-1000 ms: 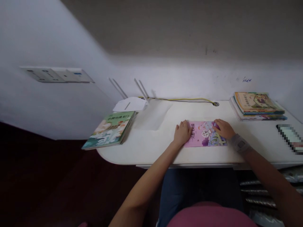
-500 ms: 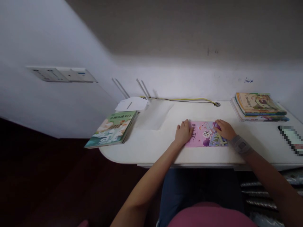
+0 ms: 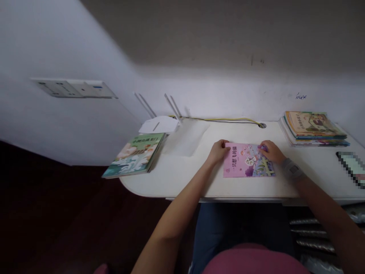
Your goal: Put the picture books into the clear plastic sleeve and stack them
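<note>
A thin pink picture book (image 3: 247, 160) lies flat on the white desk (image 3: 199, 179) in front of me. My left hand (image 3: 218, 151) pinches the book's far left corner, fingers curled over its edge. My right hand (image 3: 270, 151) rests on the far right corner, fingers bent down on the cover. A grey band wraps my right wrist (image 3: 291, 169).
A green picture book (image 3: 135, 154) lies at the desk's left end. A white router (image 3: 158, 123) with antennas stands behind it, a yellow and black cable (image 3: 225, 120) running along the wall. A stack of books (image 3: 312, 128) sits at the back right, a phone (image 3: 352, 167) near the right edge.
My left hand has slid from lying flat over the book's left side to its far left corner, uncovering the cover. My right hand has shifted slightly toward the far right corner.
</note>
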`<state>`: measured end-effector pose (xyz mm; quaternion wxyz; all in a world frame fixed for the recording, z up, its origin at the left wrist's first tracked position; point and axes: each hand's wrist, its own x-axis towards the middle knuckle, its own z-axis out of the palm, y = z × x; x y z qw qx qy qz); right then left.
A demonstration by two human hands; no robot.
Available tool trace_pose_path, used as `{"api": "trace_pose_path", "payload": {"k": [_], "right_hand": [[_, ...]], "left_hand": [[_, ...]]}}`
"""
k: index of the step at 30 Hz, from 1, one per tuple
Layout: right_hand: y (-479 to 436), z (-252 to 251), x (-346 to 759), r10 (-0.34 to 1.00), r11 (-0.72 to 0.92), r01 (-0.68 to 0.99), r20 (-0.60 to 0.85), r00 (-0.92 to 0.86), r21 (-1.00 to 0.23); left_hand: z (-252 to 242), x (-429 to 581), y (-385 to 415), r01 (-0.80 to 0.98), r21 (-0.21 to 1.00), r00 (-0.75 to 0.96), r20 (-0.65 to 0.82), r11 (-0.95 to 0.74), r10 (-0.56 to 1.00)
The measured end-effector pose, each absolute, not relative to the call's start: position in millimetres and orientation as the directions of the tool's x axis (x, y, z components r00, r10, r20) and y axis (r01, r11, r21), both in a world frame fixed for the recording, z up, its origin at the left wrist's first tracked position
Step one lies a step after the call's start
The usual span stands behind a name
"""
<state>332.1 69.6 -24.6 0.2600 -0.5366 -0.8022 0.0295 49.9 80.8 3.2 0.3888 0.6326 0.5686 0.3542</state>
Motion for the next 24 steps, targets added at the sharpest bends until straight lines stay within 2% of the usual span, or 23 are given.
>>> {"api": "trace_pose_path", "payload": {"k": [4, 6, 10, 13, 15, 19, 24], "right_hand": [[69.1, -10.3, 335.2, 0.885, 0.403, 0.830, 0.395, -0.246, -0.386], [65.5, -1.0, 337.2, 0.892, 0.398, 0.791, 0.397, -0.216, -0.465], [58.9, 15.4, 341.5, 0.929, 0.358, 0.655, 0.326, -0.176, -0.665], [60.2, 18.9, 343.0, 0.941, 0.323, 0.612, 0.311, -0.130, -0.721], [64.0, 15.8, 342.5, 0.945, 0.300, 0.628, 0.312, -0.095, -0.718], [74.1, 2.2, 339.6, 0.951, 0.250, 0.693, 0.307, -0.042, -0.677], [82.1, -10.5, 336.6, 0.961, 0.198, 0.755, 0.276, -0.024, -0.625]], "left_hand": [[3.8, 46.6, 82.0, 0.406, 0.913, 0.082, -0.007, -0.027, 0.997], [4.9, 45.3, 80.0, 0.387, 0.921, 0.069, 0.007, -0.033, 0.998], [9.2, 44.7, 75.2, 0.190, 0.981, 0.111, 0.024, -0.045, 0.994], [11.6, 46.9, 74.0, 0.088, 0.996, 0.130, 0.018, -0.029, 0.991], [11.7, 49.2, 75.1, 0.210, 0.977, 0.118, 0.007, -0.032, 0.993], [8.9, 52.8, 81.2, 0.535, 0.844, 0.089, -0.008, -0.041, 0.996], [4.5, 55.3, 87.5, 0.721, 0.691, 0.077, -0.009, -0.049, 0.997]]}}
